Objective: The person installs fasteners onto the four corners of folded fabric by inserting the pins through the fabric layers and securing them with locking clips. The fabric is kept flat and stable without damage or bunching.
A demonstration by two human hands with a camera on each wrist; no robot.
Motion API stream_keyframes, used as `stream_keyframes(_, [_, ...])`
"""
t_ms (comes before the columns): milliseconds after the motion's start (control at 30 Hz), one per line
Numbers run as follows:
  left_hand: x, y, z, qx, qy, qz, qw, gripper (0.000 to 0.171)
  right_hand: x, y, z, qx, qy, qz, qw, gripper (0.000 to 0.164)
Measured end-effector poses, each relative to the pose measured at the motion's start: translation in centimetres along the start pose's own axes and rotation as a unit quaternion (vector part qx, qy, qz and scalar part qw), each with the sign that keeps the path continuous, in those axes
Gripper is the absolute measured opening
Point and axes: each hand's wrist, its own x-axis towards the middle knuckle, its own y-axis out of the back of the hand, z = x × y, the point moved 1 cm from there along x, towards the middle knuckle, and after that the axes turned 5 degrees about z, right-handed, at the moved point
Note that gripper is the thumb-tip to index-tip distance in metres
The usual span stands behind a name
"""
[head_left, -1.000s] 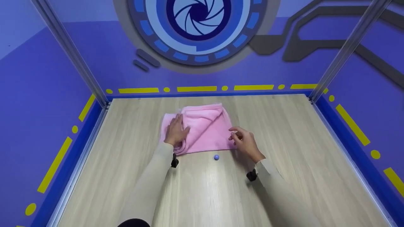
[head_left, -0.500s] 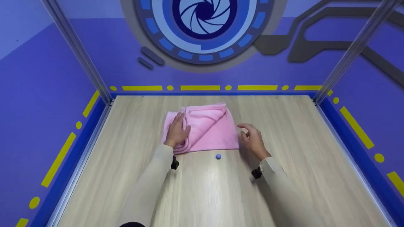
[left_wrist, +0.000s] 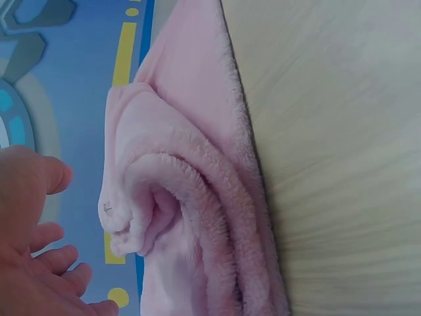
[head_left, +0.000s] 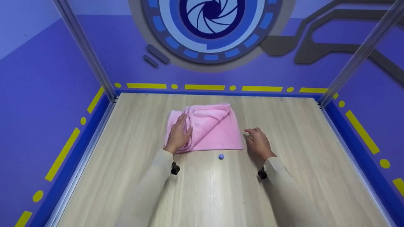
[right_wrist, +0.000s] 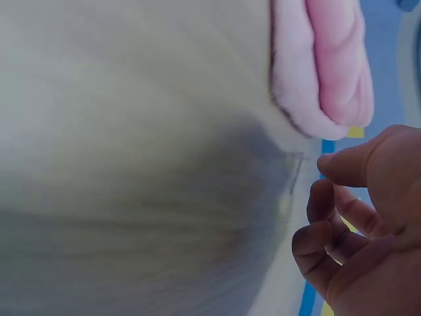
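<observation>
A plush pink cloth lies on the table, folded over, with a diagonal fold across its top layer and a rolled fold at its left part. Over that left part lies my left hand, fingers extended; in the left wrist view its fingers are bent a little and grip nothing. Whether the palm presses on the cloth I cannot tell. My right hand is just right of the cloth's right edge, apart from it. Its fingers are loosely curled with nothing between them.
A small blue-violet ball sits on the wooden table just in front of the cloth's near edge. Blue-purple panels with yellow marks enclose the back and both sides, with metal posts at the corners.
My right hand has drawn away to the right from the cloth's right edge. My left hand stays over the cloth's left part. The whole head view has shifted slightly.
</observation>
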Motion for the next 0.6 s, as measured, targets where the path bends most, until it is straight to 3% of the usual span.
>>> stream_keyframes(200, [-0.9,0.2,0.1,-0.009,-0.017,0.016,0.9997,0.061,0.2,-0.7,0.0,-0.087,0.037,0.004,0.995,0.032])
stream_keyframes(600, [-2.8,-0.5,0.3,-0.02,-0.031,0.019,0.9991,0.059,0.4,-1.1,0.1,-0.114,0.037,-0.012,0.993,0.024])
